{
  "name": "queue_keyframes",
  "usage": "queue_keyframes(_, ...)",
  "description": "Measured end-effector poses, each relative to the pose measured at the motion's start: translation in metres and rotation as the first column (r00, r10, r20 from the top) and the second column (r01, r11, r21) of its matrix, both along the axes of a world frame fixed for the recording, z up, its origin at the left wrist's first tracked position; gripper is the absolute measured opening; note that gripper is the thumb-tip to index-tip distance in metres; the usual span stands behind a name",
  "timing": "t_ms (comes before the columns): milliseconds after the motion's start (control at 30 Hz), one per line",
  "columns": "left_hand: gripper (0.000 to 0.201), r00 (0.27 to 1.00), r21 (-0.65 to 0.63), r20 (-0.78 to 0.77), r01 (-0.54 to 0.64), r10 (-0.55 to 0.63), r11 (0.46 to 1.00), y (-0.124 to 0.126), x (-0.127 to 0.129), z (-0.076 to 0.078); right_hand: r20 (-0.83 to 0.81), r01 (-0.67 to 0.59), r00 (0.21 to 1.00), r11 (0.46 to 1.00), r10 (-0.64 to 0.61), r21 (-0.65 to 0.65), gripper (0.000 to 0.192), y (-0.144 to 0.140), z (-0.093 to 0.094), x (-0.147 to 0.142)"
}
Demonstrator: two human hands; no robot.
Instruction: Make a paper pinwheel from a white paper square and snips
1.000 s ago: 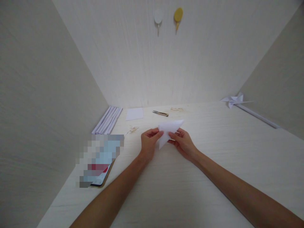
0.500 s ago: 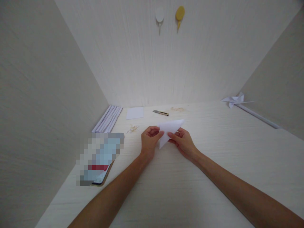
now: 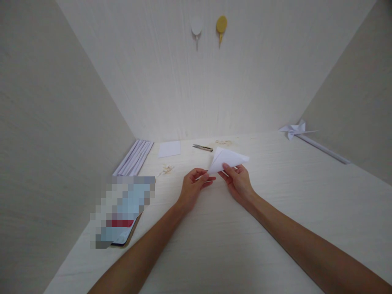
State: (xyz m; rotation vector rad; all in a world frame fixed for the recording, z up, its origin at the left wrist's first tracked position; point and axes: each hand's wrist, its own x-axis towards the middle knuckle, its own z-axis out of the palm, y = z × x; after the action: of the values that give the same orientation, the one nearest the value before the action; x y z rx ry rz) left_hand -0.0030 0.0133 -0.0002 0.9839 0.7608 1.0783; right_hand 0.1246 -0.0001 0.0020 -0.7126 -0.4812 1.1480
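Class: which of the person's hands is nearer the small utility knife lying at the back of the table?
Right. The right hand is just in front of the utility knife; the left hand sits slightly lower.

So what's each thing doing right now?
folded paper: folded to a triangle, pinched by the right hand, lifted off the table.
left hand: fingers curled, at the paper's lower corner; contact unclear.
small knife: lying flat.
paper square: flat, unfolded.
paper pinwheel: finished, lying by the wall.

Tabletop [image 3: 232, 245] lies bare near; knife [image 3: 202, 147] and probably scraps [image 3: 166, 169] crowd the back.
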Motion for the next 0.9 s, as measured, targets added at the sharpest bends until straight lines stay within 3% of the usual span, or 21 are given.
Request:
queue_keyframes(267,0.013,0.987,0.016,-0.058,-0.148,0.149,0.989,0.008,-0.003,-0.002,0.013,-0.077,0.997,0.997,0.077,0.017,0.031,-0.003,0.002,0.0)
queue_keyframes(400,0.01,0.962,0.094,-0.138,-0.225,0.236,0.97,0.019,-0.016,0.001,-0.11,-0.12,0.987,0.993,0.119,0.0,0.026,-0.001,0.002,0.008)
queue_keyframes(500,0.011,0.942,0.178,-0.233,-0.202,0.241,0.963,0.025,-0.025,0.003,-0.194,-0.154,0.97,0.988,0.146,-0.027,0.025,-0.001,0.005,0.013)
queue_keyframes(667,0.011,0.951,0.222,-0.25,-0.128,0.183,0.967,0.024,-0.028,0.004,-0.198,-0.141,0.973,0.986,0.122,-0.085,0.009,-0.001,0.006,0.013)
queue_keyframes(800,0.008,0.959,0.282,-0.242,-0.074,0.146,0.957,0.023,-0.026,0.002,-0.149,-0.091,0.986,0.99,0.073,-0.112,0.009,-0.001,0.005,0.011)
queue_keyframes(900,0.007,0.963,0.283,-0.218,-0.094,0.16,0.954,0.024,-0.027,0.001,-0.032,-0.107,0.994,0.986,0.103,-0.124,0.018,-0.002,0.004,0.009)
